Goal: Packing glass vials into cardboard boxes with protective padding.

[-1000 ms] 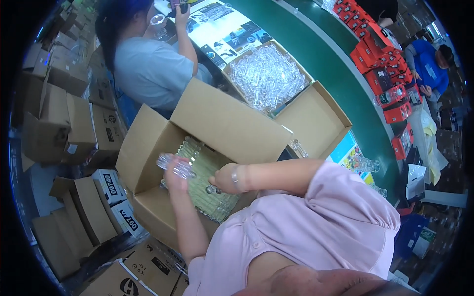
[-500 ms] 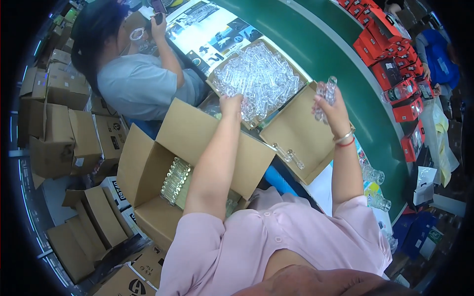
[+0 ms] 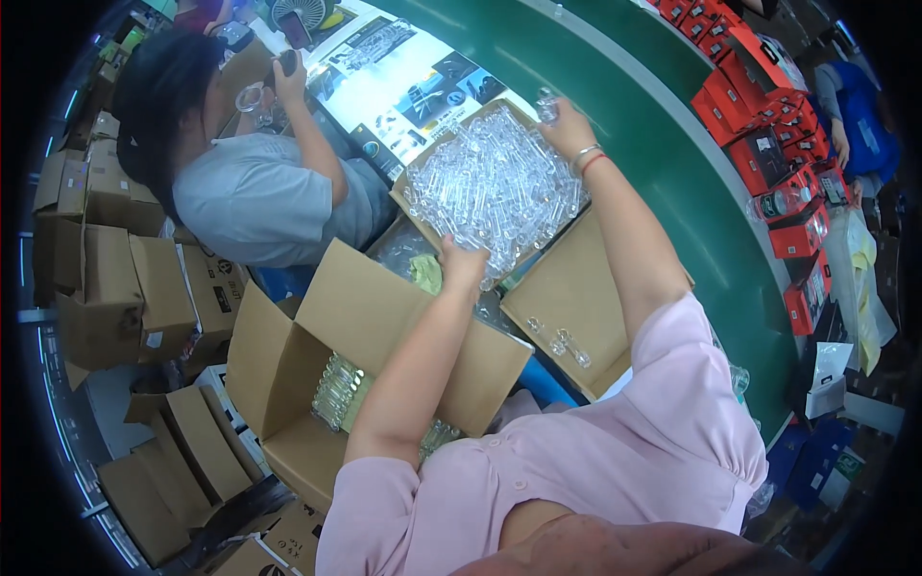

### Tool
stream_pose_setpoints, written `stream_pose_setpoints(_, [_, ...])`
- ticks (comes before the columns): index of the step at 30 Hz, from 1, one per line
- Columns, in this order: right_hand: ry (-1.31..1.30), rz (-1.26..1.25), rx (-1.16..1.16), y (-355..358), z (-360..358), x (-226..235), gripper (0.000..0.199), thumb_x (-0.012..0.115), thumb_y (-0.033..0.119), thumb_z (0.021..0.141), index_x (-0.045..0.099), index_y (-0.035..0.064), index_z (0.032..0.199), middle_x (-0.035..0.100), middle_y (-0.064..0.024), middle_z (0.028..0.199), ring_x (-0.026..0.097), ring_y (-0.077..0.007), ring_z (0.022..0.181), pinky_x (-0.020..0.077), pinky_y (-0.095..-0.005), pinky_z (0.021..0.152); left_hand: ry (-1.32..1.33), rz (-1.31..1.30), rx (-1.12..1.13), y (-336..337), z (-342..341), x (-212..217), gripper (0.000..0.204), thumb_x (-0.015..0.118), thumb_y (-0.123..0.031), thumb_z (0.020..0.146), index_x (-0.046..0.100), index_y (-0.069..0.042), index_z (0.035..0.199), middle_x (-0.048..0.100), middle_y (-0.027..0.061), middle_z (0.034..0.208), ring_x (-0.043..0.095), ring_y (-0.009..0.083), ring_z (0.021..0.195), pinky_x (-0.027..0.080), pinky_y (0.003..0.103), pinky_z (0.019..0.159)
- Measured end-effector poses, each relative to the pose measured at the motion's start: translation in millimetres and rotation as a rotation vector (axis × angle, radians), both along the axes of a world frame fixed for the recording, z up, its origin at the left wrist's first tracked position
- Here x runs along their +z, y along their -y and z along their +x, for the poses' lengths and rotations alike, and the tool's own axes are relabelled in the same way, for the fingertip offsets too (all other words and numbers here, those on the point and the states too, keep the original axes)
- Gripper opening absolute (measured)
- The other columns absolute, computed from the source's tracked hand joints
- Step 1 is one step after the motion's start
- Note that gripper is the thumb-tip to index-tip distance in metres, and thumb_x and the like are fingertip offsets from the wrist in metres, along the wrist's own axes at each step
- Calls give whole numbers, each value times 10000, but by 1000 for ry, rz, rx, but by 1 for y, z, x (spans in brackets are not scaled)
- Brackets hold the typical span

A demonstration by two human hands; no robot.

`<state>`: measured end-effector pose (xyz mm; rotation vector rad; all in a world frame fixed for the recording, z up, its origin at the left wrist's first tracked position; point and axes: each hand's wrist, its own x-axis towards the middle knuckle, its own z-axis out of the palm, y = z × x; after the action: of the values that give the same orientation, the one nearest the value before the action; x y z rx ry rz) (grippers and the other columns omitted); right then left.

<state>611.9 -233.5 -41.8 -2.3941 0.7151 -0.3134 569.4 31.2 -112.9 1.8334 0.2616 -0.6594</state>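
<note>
A shallow cardboard tray holds a heaped pile of small clear tubes. At its near left wall, my left hand has its fingers closed over the edge, close against the pile; the fingertips are partly hidden. My right hand reaches past the tray's far right corner, closed on a small bunch of clear tubes that stick up from the fingers. Nearer to me, a shallow open cardboard box has a few loose clear tubes on its bottom.
A deep open carton with rows of clear tubes stands below my left arm. A seated co-worker is at the left. Printed sheets lie beyond the tray on a green bench. Red boxes stack at the right.
My right hand, with the clear tubes in it, has moved left and away from me, from above the shallow box to the tray's far corner. My left hand stays at the tray wall.
</note>
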Motion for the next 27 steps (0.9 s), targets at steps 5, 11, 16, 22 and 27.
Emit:
stream_pose_setpoints(5, [-54,-136,124,-13,44,-27,424,661,238,719,517,23,1055,596,-207,969,576,-350,906,453,-403,800,-3,-120,4,0,-8,20,779,593,20,649,209,23,1326,416,181,1216,472,261,1067,402,327,871])
stream_pose_setpoints(11, [-132,-292,179,-13,54,-50,362,608,258,770,566,20,1040,568,-228,1022,547,-344,959,427,-388,856,22,-59,-40,1,0,58,677,587,-56,710,271,5,1305,317,165,1267,391,253,1142,377,332,893])
stream_pose_setpoints(16, [-180,-196,250,-23,54,-30,349,586,287,784,593,10,997,569,-212,994,547,-341,934,431,-398,838,232,-190,-103,-13,12,90,552,598,-87,718,383,-31,1223,236,185,1324,290,314,1226,289,367,991])
stream_pose_setpoints(22, [-3,-293,235,-16,76,-27,396,559,321,810,558,41,1091,521,-191,1127,492,-319,1058,391,-380,896,889,-153,-434,-63,-13,167,319,564,-38,751,511,-28,1065,377,213,1252,376,357,1176,301,413,982])
stream_pose_setpoints(27, [18,-357,241,-10,123,-53,357,513,311,816,541,188,1150,519,-164,1172,488,-298,1099,360,-410,943,1177,44,-421,-164,-63,140,316,520,63,711,501,-30,1012,363,206,1258,368,332,1197,266,408,1014])
